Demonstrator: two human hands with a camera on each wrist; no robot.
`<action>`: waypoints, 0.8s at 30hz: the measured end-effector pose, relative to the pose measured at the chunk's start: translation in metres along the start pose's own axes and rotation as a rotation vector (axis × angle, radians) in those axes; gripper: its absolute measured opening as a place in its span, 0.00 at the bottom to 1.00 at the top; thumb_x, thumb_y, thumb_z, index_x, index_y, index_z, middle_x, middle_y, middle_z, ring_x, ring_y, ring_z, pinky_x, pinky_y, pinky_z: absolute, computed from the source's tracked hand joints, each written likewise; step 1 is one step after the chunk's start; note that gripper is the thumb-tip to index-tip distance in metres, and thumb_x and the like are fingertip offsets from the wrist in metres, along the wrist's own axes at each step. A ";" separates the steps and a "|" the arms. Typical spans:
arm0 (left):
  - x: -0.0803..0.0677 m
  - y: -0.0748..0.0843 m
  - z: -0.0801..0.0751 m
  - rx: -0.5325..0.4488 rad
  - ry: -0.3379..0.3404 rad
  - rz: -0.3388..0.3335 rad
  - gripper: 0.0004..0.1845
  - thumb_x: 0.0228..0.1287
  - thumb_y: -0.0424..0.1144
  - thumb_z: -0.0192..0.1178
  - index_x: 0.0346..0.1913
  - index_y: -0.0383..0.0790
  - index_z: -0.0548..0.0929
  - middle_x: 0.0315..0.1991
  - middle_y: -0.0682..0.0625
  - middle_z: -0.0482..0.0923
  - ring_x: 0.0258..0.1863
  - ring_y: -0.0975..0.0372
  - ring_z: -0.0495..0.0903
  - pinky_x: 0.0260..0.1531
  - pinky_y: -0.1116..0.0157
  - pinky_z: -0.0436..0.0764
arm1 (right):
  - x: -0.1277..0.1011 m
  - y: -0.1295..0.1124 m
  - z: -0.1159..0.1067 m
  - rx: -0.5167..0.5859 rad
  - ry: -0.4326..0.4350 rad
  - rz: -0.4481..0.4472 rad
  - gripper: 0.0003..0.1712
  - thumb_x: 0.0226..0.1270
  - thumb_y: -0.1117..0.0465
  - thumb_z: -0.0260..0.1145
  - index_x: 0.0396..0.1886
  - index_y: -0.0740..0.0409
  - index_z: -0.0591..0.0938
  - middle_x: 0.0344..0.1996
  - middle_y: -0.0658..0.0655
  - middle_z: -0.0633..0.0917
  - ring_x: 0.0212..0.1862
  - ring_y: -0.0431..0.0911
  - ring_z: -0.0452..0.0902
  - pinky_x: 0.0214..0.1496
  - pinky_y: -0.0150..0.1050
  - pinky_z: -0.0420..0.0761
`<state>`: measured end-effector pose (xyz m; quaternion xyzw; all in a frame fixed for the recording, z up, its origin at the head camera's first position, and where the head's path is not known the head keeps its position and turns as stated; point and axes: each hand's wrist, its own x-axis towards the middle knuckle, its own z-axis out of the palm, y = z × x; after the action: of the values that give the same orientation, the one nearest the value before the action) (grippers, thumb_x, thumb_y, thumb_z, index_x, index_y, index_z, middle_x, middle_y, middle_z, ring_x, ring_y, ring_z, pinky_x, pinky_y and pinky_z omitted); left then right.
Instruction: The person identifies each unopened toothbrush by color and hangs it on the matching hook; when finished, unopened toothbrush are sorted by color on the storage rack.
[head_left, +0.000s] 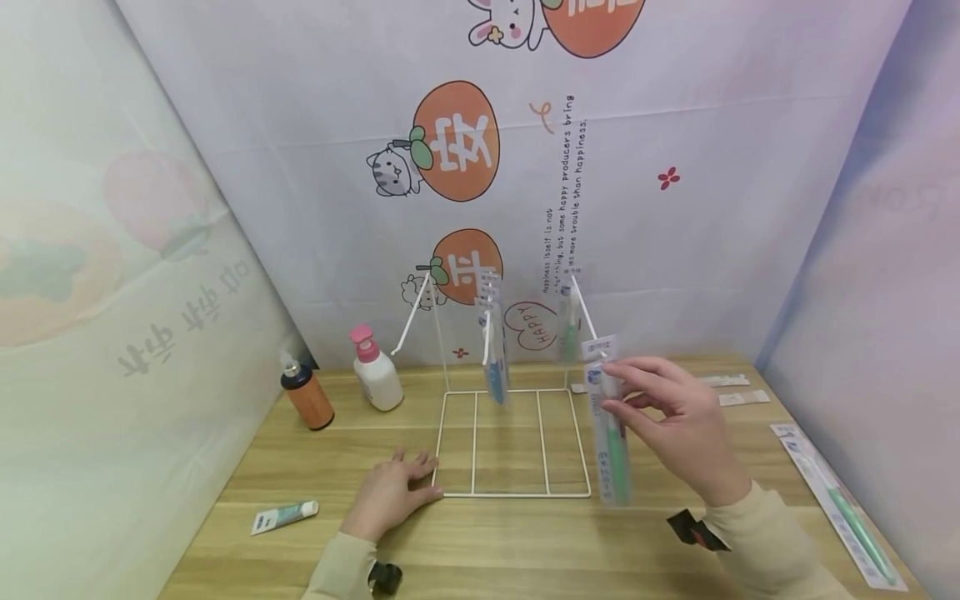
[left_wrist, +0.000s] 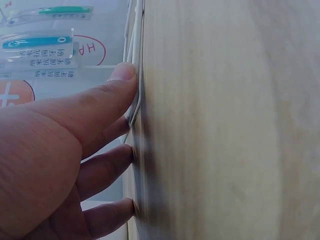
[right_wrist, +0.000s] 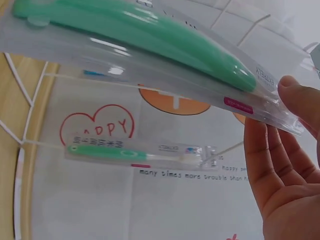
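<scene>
A white wire rack point(head_left: 510, 493) stands on the wooden table point(head_left: 525, 550). My left hand point(head_left: 408, 479) lies flat by the rack's front left corner, its straight fingers point(left_wrist: 117, 90) pressing against the base wire point(left_wrist: 136, 60). At the tip of the rack's right hook point(head_left: 588, 321), my right hand point(head_left: 618, 387) pinches the top of a clear pack with a green toothbrush point(head_left: 613, 446), which hangs down. In the right wrist view the thumb point(right_wrist: 300, 97) sits on the end of that pack point(right_wrist: 140, 40). Another green pack point(right_wrist: 135, 152) hangs farther back on the same hook.
Blue toothbrush packs point(head_left: 493, 350) hang from the middle hook. At the back left are an orange bottle point(head_left: 307, 398) and a white pump bottle point(head_left: 377, 373). A toothpaste tube point(head_left: 285, 517) lies front left. A toothbrush pack point(head_left: 836, 500) and small sachets point(head_left: 738, 390) lie on the right.
</scene>
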<state>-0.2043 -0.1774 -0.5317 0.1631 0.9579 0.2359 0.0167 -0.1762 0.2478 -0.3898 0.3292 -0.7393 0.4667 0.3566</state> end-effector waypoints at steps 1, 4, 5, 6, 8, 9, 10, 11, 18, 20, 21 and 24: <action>0.000 0.000 0.000 0.001 -0.001 0.000 0.32 0.66 0.57 0.75 0.67 0.45 0.87 0.68 0.43 0.82 0.73 0.28 0.68 0.69 0.29 0.69 | 0.000 0.001 0.002 -0.008 0.001 0.007 0.35 0.42 0.86 0.83 0.55 0.68 0.90 0.50 0.63 0.88 0.37 0.37 0.89 0.37 0.29 0.88; 0.000 0.000 0.000 0.002 -0.003 0.001 0.32 0.66 0.57 0.75 0.68 0.45 0.87 0.69 0.43 0.82 0.73 0.28 0.68 0.68 0.29 0.69 | 0.000 0.007 0.008 -0.045 0.017 0.015 0.35 0.41 0.86 0.83 0.54 0.66 0.91 0.50 0.62 0.89 0.41 0.36 0.88 0.37 0.28 0.88; 0.000 0.000 -0.001 0.001 -0.004 0.001 0.32 0.66 0.57 0.75 0.68 0.45 0.87 0.69 0.43 0.82 0.73 0.28 0.68 0.68 0.28 0.69 | 0.001 0.010 0.010 -0.059 0.028 0.013 0.35 0.41 0.86 0.84 0.54 0.66 0.91 0.50 0.62 0.89 0.42 0.36 0.88 0.38 0.28 0.88; 0.000 0.000 -0.001 -0.001 -0.005 0.001 0.32 0.66 0.58 0.75 0.68 0.45 0.87 0.69 0.43 0.82 0.73 0.28 0.68 0.68 0.28 0.68 | 0.002 0.013 0.011 -0.073 0.040 0.008 0.34 0.42 0.85 0.84 0.54 0.65 0.91 0.51 0.61 0.89 0.43 0.36 0.88 0.38 0.28 0.88; 0.001 0.000 -0.001 -0.003 -0.008 -0.001 0.32 0.66 0.58 0.75 0.68 0.45 0.87 0.69 0.43 0.81 0.74 0.28 0.67 0.68 0.28 0.68 | 0.005 0.020 0.015 -0.101 0.067 -0.006 0.34 0.42 0.85 0.84 0.54 0.64 0.91 0.51 0.60 0.89 0.46 0.36 0.87 0.39 0.27 0.87; 0.001 -0.001 -0.001 -0.003 -0.008 -0.002 0.32 0.66 0.58 0.75 0.68 0.45 0.87 0.69 0.43 0.81 0.74 0.28 0.67 0.68 0.28 0.68 | 0.007 0.024 0.018 -0.109 0.079 -0.013 0.33 0.43 0.84 0.84 0.53 0.64 0.91 0.51 0.60 0.89 0.45 0.36 0.87 0.39 0.27 0.87; 0.001 0.000 -0.001 -0.004 -0.009 -0.002 0.32 0.66 0.58 0.75 0.68 0.45 0.87 0.69 0.43 0.81 0.74 0.28 0.67 0.68 0.28 0.68 | 0.009 0.027 0.020 -0.108 0.090 -0.015 0.33 0.44 0.84 0.84 0.53 0.64 0.91 0.52 0.60 0.89 0.46 0.38 0.87 0.39 0.27 0.87; 0.001 0.000 -0.001 -0.003 -0.010 -0.003 0.32 0.66 0.58 0.75 0.68 0.46 0.87 0.69 0.43 0.81 0.74 0.28 0.67 0.68 0.28 0.68 | 0.011 0.030 0.022 -0.108 0.095 -0.008 0.32 0.46 0.84 0.83 0.53 0.64 0.91 0.52 0.60 0.89 0.46 0.39 0.87 0.40 0.27 0.88; 0.001 0.000 -0.001 0.004 -0.007 -0.006 0.32 0.66 0.58 0.75 0.68 0.46 0.87 0.69 0.44 0.81 0.74 0.28 0.68 0.68 0.28 0.68 | 0.029 0.056 0.037 -0.141 0.105 0.076 0.26 0.56 0.80 0.81 0.55 0.66 0.87 0.51 0.61 0.89 0.47 0.51 0.90 0.43 0.29 0.88; 0.001 0.000 0.000 0.005 -0.006 -0.009 0.32 0.67 0.58 0.75 0.68 0.46 0.87 0.69 0.44 0.81 0.74 0.28 0.67 0.69 0.28 0.68 | 0.035 0.063 0.042 -0.170 0.113 0.088 0.26 0.58 0.78 0.81 0.56 0.64 0.87 0.52 0.60 0.88 0.47 0.55 0.90 0.43 0.26 0.87; 0.001 0.000 0.000 0.006 -0.004 -0.008 0.32 0.67 0.57 0.75 0.68 0.46 0.87 0.69 0.44 0.81 0.74 0.28 0.67 0.69 0.28 0.68 | 0.037 0.067 0.044 -0.188 0.115 0.095 0.25 0.58 0.77 0.81 0.56 0.64 0.86 0.53 0.61 0.88 0.47 0.56 0.90 0.43 0.24 0.86; 0.002 0.000 -0.001 0.002 -0.004 -0.011 0.32 0.67 0.57 0.75 0.68 0.46 0.87 0.69 0.43 0.81 0.74 0.28 0.67 0.69 0.28 0.67 | 0.044 0.073 0.049 -0.239 0.114 0.129 0.24 0.61 0.74 0.81 0.56 0.63 0.86 0.54 0.60 0.88 0.49 0.56 0.90 0.43 0.21 0.84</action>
<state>-0.2059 -0.1770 -0.5309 0.1585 0.9589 0.2346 0.0197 -0.2700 0.2212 -0.4009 0.2092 -0.7879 0.4152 0.4039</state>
